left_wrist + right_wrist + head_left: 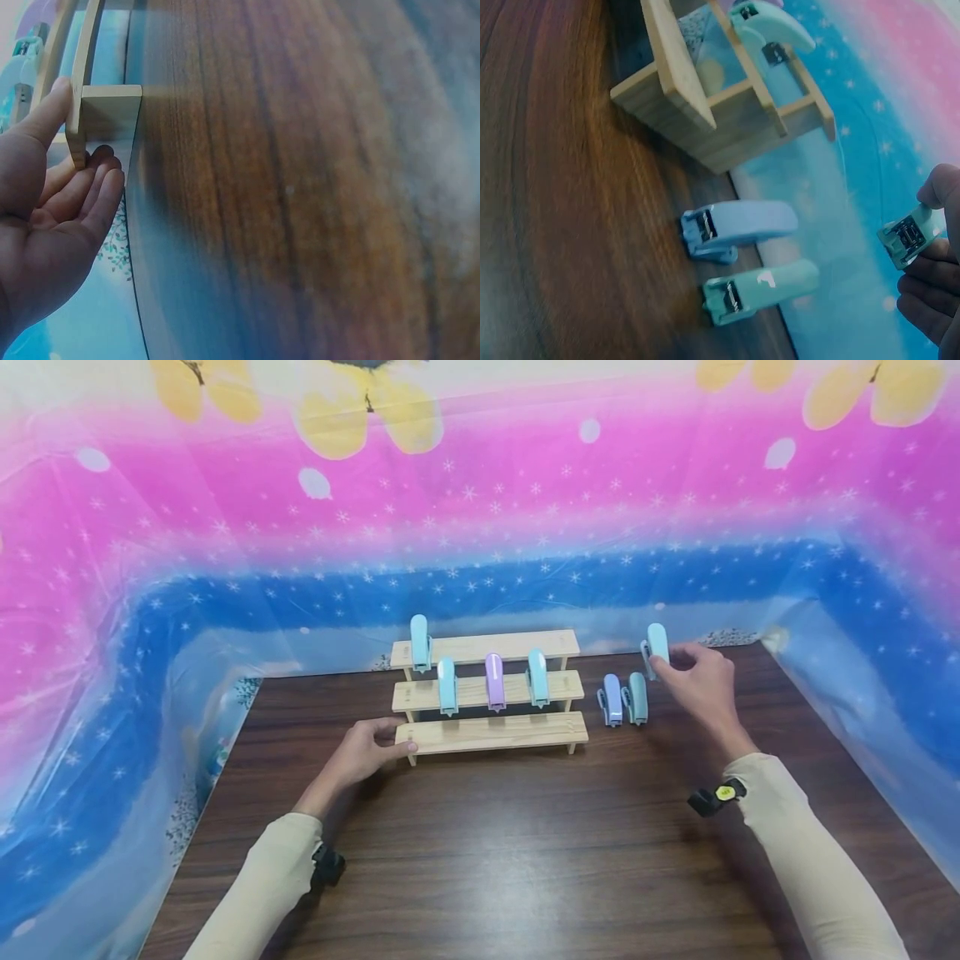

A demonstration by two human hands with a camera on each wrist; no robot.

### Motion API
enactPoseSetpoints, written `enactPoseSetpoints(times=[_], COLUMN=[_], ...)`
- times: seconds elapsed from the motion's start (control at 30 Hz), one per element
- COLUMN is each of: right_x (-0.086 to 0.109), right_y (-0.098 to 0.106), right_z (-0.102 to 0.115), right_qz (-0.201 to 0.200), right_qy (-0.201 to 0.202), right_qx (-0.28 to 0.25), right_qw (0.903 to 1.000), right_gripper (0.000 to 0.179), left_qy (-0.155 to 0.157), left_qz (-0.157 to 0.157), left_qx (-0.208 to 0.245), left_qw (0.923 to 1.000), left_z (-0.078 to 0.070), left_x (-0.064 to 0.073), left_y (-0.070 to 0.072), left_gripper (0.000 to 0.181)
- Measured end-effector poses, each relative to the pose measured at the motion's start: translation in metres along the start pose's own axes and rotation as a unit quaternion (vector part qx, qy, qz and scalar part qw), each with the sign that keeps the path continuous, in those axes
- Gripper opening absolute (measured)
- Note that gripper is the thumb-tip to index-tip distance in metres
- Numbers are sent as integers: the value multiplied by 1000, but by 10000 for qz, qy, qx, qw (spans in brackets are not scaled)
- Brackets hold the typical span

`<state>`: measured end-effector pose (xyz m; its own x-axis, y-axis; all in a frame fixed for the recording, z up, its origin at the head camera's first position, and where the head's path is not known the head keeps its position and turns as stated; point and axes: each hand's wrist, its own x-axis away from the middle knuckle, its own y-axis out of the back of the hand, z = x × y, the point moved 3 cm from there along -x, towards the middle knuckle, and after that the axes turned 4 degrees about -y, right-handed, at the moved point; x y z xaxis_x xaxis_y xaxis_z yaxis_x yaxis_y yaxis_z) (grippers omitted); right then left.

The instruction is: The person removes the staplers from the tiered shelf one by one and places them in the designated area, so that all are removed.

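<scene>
My right hand [703, 683] pinches a light blue-green stapler [657, 643] between thumb and fingers, raised at the right of the wooden three-step rack [491, 735]. In the right wrist view the stapler's metal end [909, 236] pokes out past the fingertips. The left hand [367, 747] grips the left end of the rack's lowest step, thumb on top and fingers curled beneath it, as the left wrist view shows. One light blue stapler [420, 643] stands on the top step. On the middle step are two light blue staplers [447, 685] with a purple stapler [494, 681] between them.
A periwinkle stapler [612, 700] and a teal stapler [637, 698] stand side by side on the dark wood table [480, 860], right of the rack. Behind the rack, a patterned pink and blue cloth [480, 510] hangs along the table's back edge and round the sides.
</scene>
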<state>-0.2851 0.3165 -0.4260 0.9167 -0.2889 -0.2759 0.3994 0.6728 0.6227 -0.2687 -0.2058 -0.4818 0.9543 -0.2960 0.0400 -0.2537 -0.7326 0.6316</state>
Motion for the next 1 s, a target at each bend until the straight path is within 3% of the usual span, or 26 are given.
enactPoseSetpoints(times=[0.5,1.0], right_x=[4,13], right_y=[-3,-16], right_z=[-40,-66], right_qz=[68,351], right_qy=[-354,-554], right_qx=[152,389], right_qw=[9992,9971], right_gripper=[60,59], left_qy=[-31,-10], left_qz=[14,23], left_qx=[6,-12], left_qw=[10000,10000], left_z=[2,3], left_x=[-1,-1], left_y=[0,1], left_gripper=[64,67])
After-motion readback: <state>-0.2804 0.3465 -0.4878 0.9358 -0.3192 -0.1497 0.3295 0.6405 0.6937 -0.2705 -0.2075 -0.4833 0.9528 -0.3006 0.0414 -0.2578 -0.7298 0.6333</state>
